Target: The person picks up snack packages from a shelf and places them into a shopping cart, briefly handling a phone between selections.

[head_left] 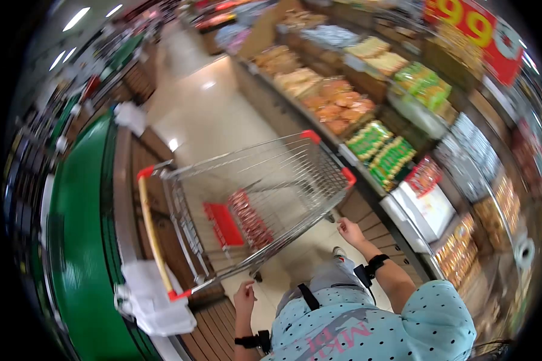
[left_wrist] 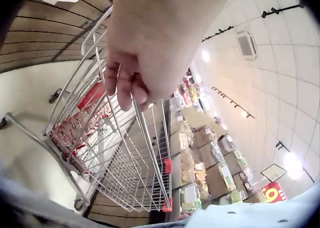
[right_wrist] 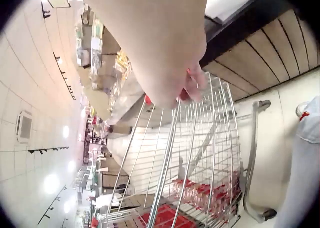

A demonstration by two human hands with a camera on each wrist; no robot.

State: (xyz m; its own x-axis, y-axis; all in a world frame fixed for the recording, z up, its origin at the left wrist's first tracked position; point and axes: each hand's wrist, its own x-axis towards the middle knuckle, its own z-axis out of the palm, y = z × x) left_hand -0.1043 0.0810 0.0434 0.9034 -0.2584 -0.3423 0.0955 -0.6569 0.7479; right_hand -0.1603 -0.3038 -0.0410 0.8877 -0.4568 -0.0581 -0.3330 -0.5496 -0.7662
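Note:
A metal shopping cart with red corners and a yellowish handle stands side-on before the person. In its basket lies a red-and-white patterned package beside a red panel. My left hand hangs loosely curled near the cart's near side at the handle end, holding nothing. Fingers overlap the cart's wires in the left wrist view. Near the front end of the cart, my right hand is held with its fingers loosely bent and nothing in them; the right wrist view hides most of them.
Shelves of packaged baked goods line the right side, with a white box on the near ledge. On the left, a green counter with wooden slats carries white plastic bags. A tiled aisle runs ahead.

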